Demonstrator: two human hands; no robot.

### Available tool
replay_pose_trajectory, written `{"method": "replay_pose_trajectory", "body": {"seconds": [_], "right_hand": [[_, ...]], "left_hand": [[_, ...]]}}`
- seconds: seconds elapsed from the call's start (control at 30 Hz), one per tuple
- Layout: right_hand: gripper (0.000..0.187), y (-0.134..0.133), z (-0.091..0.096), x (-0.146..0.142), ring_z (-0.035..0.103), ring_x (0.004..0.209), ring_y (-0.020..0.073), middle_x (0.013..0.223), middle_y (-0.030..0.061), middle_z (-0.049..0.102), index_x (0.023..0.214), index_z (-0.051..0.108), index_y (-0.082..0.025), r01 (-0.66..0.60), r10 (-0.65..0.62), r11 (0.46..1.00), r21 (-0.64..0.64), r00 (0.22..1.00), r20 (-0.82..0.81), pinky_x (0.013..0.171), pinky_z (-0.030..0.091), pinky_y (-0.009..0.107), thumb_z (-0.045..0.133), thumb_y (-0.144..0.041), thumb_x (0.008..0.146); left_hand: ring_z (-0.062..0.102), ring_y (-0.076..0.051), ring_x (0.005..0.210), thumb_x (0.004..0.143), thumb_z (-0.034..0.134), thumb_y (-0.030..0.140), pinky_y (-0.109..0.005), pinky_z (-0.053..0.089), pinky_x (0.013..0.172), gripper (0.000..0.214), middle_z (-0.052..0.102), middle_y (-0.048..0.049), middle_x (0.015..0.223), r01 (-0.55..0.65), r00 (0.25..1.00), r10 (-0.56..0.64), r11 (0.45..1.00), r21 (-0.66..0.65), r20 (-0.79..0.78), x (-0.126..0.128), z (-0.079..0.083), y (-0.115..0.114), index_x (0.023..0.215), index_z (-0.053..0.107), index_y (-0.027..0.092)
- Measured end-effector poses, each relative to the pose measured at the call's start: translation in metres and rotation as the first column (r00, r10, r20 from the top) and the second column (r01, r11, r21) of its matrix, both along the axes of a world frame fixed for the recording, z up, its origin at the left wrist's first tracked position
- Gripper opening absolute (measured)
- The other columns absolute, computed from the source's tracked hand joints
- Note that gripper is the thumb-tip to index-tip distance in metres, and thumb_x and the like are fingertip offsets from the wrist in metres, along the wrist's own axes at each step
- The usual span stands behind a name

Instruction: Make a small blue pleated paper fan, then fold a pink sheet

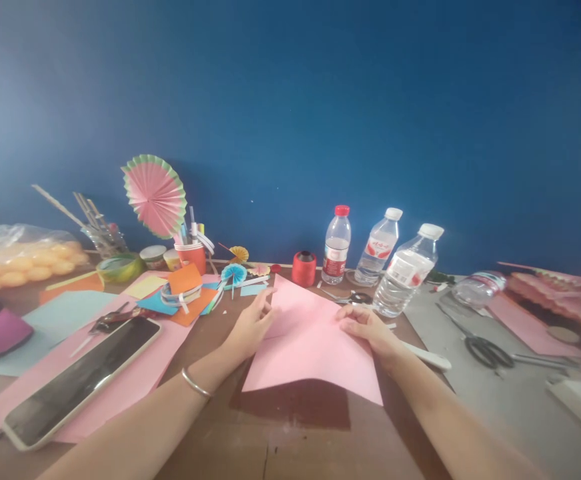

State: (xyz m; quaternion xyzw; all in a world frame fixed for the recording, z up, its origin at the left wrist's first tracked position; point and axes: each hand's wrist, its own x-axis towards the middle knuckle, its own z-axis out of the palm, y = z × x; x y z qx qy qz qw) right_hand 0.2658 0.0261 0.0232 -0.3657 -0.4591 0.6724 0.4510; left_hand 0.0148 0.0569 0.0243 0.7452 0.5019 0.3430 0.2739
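Observation:
A sheet of pink paper (310, 350) lies lifted off the brown table (290, 433), its near edge raised and casting a shadow. My left hand (250, 327), with a silver bangle on the wrist, pinches the sheet's left edge between thumb and fingers. At the right edge, my right hand (367, 327) grips the paper with curled fingers. The sheet's far corner points toward a red spool of thread (303, 268).
A phone (80, 380) lies on pink paper at the left, near coloured paper scraps and an orange cup (193, 255) holding a pleated paper fan (154, 195). Three water bottles (377, 257) stand behind. Black scissors (485, 350) and a fallen bottle (477, 288) lie at the right.

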Motion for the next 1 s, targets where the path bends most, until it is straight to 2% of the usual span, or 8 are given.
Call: {"method": "replay_pose_trajectory", "body": {"seconds": [0.1, 0.27, 0.4, 0.5, 0.6, 0.7, 0.9, 1.0], "right_hand": [[0.019, 0.002, -0.006, 0.003, 0.058, 0.065, 0.0116, 0.08, -0.0011, 0.062, 0.079, 0.059, -0.019, -0.016, 0.017, 1.0, 0.02, 0.997, -0.071, 0.06, 0.044, 0.023, 0.071, -0.021, 0.064], [0.02, 0.004, -0.014, 0.007, 0.057, 0.062, 0.0119, 0.076, 0.0006, 0.062, 0.077, 0.061, -0.017, -0.094, 0.098, 0.995, 0.042, 0.987, -0.128, 0.058, 0.042, 0.023, 0.07, -0.017, 0.059], [0.015, 0.003, -0.012, 0.009, 0.055, 0.057, 0.0122, 0.066, -0.0016, 0.059, 0.066, 0.06, -0.019, 0.041, -0.011, 0.993, 0.113, 0.966, -0.258, 0.055, 0.041, 0.024, 0.069, -0.02, 0.054], [0.013, 0.002, -0.01, 0.008, 0.046, 0.046, 0.0103, 0.052, -0.0041, 0.051, 0.057, 0.057, -0.021, 0.153, -0.118, 0.98, 0.126, 0.961, -0.249, 0.047, 0.036, 0.023, 0.069, -0.024, 0.052], [0.016, 0.003, -0.012, 0.007, 0.038, 0.044, 0.0099, 0.048, -0.0034, 0.045, 0.053, 0.056, -0.02, 0.163, -0.15, 0.976, 0.145, 0.984, -0.091, 0.046, 0.032, 0.023, 0.069, -0.029, 0.05], [0.021, 0.003, -0.013, 0.006, 0.036, 0.045, 0.0097, 0.051, -0.002, 0.046, 0.054, 0.056, -0.019, 0.139, -0.148, 0.977, 0.159, 0.988, 0.043, 0.046, 0.029, 0.024, 0.068, -0.036, 0.048], [0.039, -0.008, 0.008, -0.005, 0.038, 0.043, 0.0118, 0.049, -0.0024, 0.041, 0.048, 0.039, -0.022, 0.273, -0.265, 0.953, 0.135, 0.962, -0.071, 0.044, 0.032, 0.025, 0.064, -0.051, 0.046], [0.046, -0.015, 0.014, -0.013, 0.042, 0.043, 0.0134, 0.048, -0.0018, 0.042, 0.045, 0.034, -0.022, 0.2, -0.187, 0.972, 0.124, 0.976, -0.11, 0.046, 0.035, 0.028, 0.067, -0.053, 0.043]], "left_hand": [[0.053, -0.015, 0.057, 0.081, 0.042, 0.039, -0.027, 0.042, 0.062, 0.048, 0.055, 0.0053, 0.059, 0.092, 0.996, -0.09, 0.985, -0.143, 0.023, 0.001, 0.003, -0.003, 0.126, 0.036, 0.025], [0.054, -0.015, 0.075, 0.075, 0.051, 0.035, -0.029, 0.042, 0.071, 0.047, 0.057, -0.0013, 0.089, 0.014, 0.985, 0.006, 0.994, -0.11, 0.172, 0.0, -0.009, 0.009, 0.119, 0.041, 0.023], [0.053, -0.014, 0.077, 0.078, 0.047, 0.039, -0.028, 0.044, 0.069, 0.039, 0.053, -0.0035, 0.094, -0.078, 0.947, 0.104, 0.992, -0.099, 0.304, -0.001, -0.015, 0.015, 0.112, 0.044, 0.02], [0.049, -0.01, 0.055, 0.082, 0.039, 0.045, -0.022, 0.039, 0.049, 0.042, 0.056, -0.0006, 0.078, 0.068, 0.95, -0.007, 0.98, -0.185, 0.313, 0.002, -0.01, 0.007, 0.117, 0.039, 0.022], [0.048, -0.011, 0.044, 0.084, 0.023, 0.055, -0.019, 0.031, 0.037, 0.053, 0.059, -0.0011, 0.068, 0.317, 0.873, -0.104, 0.863, -0.394, 0.476, 0.006, -0.001, -0.001, 0.126, 0.023, 0.024], [0.058, -0.015, 0.057, 0.083, 0.025, 0.056, -0.023, 0.042, 0.043, 0.052, 0.059, -0.0034, 0.08, 0.436, 0.778, -0.056, 0.765, -0.474, 0.625, 0.008, 0.004, -0.003, 0.127, 0.017, 0.03], [0.056, -0.017, 0.091, 0.08, 0.051, 0.036, -0.031, 0.046, 0.074, 0.043, 0.052, -0.0067, 0.105, 0.5, 0.74, -0.1, 0.743, -0.445, 0.666, 0.004, 0.003, -0.001, 0.118, 0.036, 0.026], [0.06, -0.016, 0.076, 0.08, 0.046, 0.046, -0.029, 0.045, 0.064, 0.052, 0.056, -0.0102, 0.103, 0.672, 0.696, -0.198, 0.519, -0.529, 0.69, 0.003, 0.008, -0.008, 0.125, 0.03, 0.025]]}}
